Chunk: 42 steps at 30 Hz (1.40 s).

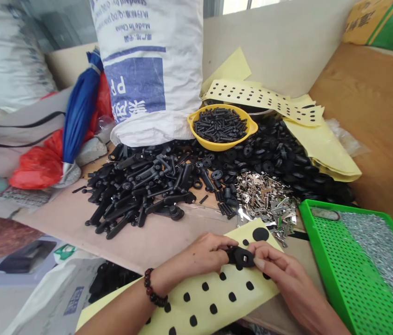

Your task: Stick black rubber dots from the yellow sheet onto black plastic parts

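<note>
Over a yellow sheet [217,298] with black dots, both hands hold one black plastic part [244,257] that has a small metallic spot in its middle. The fingers of my left hand [205,253] are closed on its left end, and a beaded bracelet circles that wrist. My right hand [276,265] pinches the right end between thumb and fingers. Just beyond the sheet lies a pile of small metal pieces [269,195]. A heap of black handle-like parts [140,181] spreads to the left of them.
A yellow bowl [217,146] holds black screw-like parts. On the right, a green tray [336,265] contains small silvery pieces. Behind stand a white sack [178,60] and a blue umbrella [81,107]. More yellow sheets [322,144] lie on black round parts at the back right.
</note>
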Each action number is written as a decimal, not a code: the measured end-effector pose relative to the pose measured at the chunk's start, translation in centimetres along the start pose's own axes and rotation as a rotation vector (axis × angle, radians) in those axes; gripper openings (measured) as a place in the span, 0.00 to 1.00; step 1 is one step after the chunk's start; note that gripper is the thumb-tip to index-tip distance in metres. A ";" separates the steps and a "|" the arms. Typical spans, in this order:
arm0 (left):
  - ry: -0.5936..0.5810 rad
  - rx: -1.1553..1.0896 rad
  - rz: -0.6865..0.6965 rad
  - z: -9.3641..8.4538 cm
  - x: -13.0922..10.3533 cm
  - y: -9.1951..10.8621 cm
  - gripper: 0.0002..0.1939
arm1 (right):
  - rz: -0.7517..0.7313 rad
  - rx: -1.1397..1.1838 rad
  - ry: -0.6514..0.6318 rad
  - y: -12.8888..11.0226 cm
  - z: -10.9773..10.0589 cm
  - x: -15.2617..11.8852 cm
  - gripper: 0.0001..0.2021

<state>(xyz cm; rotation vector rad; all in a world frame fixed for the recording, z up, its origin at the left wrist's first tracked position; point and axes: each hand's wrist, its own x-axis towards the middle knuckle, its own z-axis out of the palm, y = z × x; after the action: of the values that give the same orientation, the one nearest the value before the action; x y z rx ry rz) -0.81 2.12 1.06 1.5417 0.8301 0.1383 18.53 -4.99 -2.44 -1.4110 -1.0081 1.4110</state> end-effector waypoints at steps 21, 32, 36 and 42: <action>-0.006 0.034 0.007 -0.3 -0.2 0.9 0.17 | -0.033 -0.065 -0.016 0.0 0.2 0.0 0.16; -0.004 0.033 0.011 -0.2 -0.4 0.9 0.18 | -0.044 -0.051 -0.014 0.3 0.2 0.0 0.14; 0.000 0.040 0.015 -0.1 -0.3 0.8 0.18 | -0.043 -0.035 -0.028 0.5 0.2 0.1 0.14; 0.012 0.049 0.008 0.1 -0.1 0.2 0.17 | -0.050 -0.027 -0.011 0.2 0.4 0.1 0.14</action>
<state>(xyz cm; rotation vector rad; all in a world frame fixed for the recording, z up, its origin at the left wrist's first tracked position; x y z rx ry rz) -0.75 1.98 1.31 1.5915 0.8428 0.1342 18.11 -4.91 -2.70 -1.3897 -1.0660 1.3750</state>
